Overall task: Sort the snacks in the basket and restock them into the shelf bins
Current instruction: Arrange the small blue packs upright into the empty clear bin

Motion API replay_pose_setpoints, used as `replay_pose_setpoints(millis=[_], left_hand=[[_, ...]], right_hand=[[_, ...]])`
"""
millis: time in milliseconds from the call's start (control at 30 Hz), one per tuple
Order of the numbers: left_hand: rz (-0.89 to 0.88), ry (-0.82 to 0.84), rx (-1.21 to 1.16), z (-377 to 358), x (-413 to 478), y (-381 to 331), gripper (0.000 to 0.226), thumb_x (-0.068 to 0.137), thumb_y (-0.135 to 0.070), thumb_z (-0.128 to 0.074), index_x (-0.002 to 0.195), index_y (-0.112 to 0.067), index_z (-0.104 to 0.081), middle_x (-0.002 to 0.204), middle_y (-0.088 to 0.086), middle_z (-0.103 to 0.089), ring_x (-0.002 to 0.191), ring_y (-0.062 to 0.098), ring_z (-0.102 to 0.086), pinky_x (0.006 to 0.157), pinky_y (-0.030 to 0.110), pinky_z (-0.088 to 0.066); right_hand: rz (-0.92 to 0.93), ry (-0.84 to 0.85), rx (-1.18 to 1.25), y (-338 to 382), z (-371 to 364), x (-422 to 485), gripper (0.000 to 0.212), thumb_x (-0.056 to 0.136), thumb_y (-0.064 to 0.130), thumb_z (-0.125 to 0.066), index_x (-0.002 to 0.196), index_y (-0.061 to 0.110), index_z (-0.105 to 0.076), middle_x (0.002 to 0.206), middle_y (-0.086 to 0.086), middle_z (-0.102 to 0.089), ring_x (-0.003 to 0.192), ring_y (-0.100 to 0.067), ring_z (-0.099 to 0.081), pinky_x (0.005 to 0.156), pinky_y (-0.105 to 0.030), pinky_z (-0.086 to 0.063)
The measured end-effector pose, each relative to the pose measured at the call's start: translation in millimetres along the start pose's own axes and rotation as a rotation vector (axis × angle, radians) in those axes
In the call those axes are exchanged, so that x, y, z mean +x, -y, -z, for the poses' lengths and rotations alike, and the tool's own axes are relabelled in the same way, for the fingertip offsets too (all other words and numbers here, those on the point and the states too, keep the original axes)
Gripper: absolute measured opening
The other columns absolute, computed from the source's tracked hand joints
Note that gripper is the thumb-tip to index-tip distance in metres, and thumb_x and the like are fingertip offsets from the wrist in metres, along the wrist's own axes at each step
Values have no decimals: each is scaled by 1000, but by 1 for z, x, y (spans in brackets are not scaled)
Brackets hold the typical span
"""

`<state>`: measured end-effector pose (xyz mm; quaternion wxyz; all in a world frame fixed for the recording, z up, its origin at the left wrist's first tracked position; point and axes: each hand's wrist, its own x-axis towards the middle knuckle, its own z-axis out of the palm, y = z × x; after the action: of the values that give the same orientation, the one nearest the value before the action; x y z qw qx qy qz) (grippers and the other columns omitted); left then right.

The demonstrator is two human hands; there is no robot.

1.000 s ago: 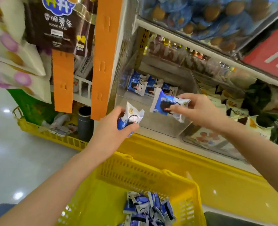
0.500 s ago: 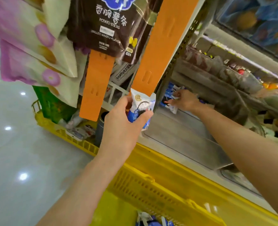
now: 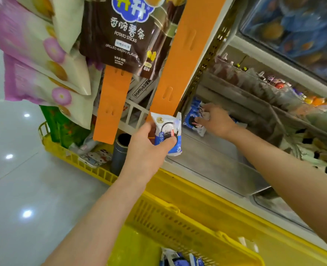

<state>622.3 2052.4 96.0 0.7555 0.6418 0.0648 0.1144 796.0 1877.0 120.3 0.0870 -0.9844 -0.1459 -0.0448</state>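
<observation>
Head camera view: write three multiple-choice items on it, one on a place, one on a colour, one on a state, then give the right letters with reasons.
1. Where is the right hand?
A. Inside the clear shelf bin
B. In the basket
C. On the floor

2. What colour is the basket at the bottom?
A. Red
B. Yellow
C. Grey

3. What is the left hand doing?
A. Hanging empty
B. Gripping the orange strip
C. Holding a blue and white snack packet

Answers: 1 A, the hand reaches deep into the bin, at the blue packets at its back. 2 B, its slotted walls are bright yellow. 3 C, fingers and thumb are closed around the packet in front of the bin.
</observation>
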Motion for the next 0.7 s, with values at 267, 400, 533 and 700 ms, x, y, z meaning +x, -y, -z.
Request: replay_pose_setpoints(millis=[267,400,533,700], left_hand=[[66,203,-70,-15,-24,-2,26,82,-21,-68,100,-36,-56,97,-14,-66,79,-9,-63,57,5,-45],[54,438,137,-18,-39,-7,34,81,-19,-70,110,-35,-61,107,-8,-65,96,4,-63,76,20,-53],[78,325,113,-22,-51,-6,35,73,-22,-76,105,-32,-63,101,-2,-68,92,12,-66,70,22,-52],[60,236,180,-35,-65,0,23,78,-28,-72,97,-18,-63,99,2,-68,87,14,-67,71,27,-56]], right_hand=[[88,-207,485,40,37,-120,25,97,28,-45,117,16,-57,94,10,-59,87,-5,-57,70,-9,-42],[119,57,602,37,49,-165,26,94,26,-51,116,17,-59,106,3,-65,96,-11,-62,81,-19,-47],[88,191,721,26,53,-197,10,87,18,-62,96,21,-59,81,6,-69,71,-3,-65,63,-19,-54],[-9,134,839,15,51,-220,16,84,17,-66,97,20,-56,92,5,-69,80,-7,-69,68,-23,-57]])
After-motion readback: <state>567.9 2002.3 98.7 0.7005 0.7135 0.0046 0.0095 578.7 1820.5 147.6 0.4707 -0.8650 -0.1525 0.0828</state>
